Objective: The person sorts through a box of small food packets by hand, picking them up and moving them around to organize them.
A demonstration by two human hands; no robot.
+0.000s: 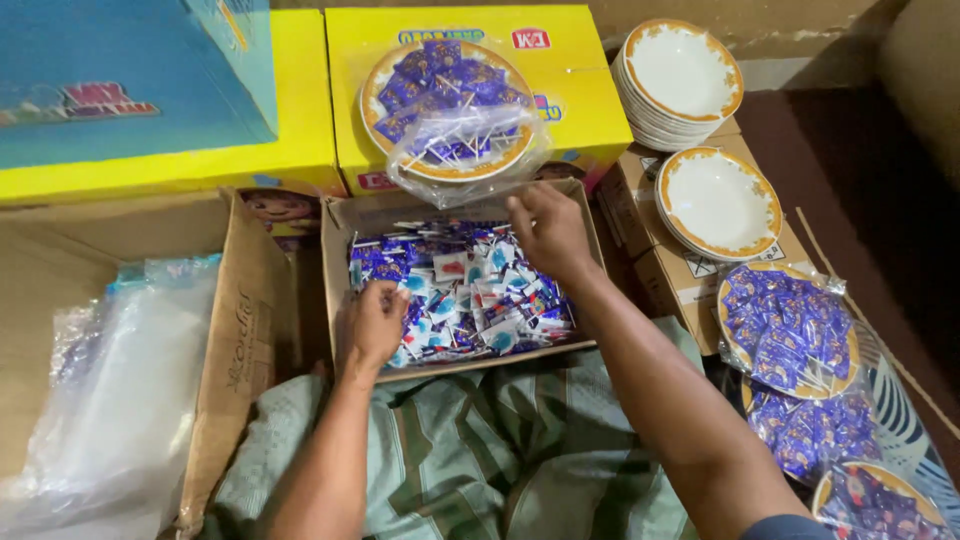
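A small cardboard box (337, 260) in front of me is full of blue-and-white wrapped lollipops (470, 300). My left hand (372, 325) is closed down among the lollipops at the box's near left, seeming to grasp some. My right hand (548, 228) hovers over the box's far side, fingers pinched on the edge of a clear plastic bag (470, 160). That bag wraps a gold-rimmed plate of lollipops (445, 100) resting on a yellow box (580, 95).
Stacked empty gold-rimmed plates (680, 75) and another plate (718, 200) sit at the right on cardboard cartons. Bagged plates of lollipops (790, 330) lie at the right. A large cardboard box (245, 330) with clear plastic bags (120, 400) stands left. Green striped cloth (470, 450) covers my lap.
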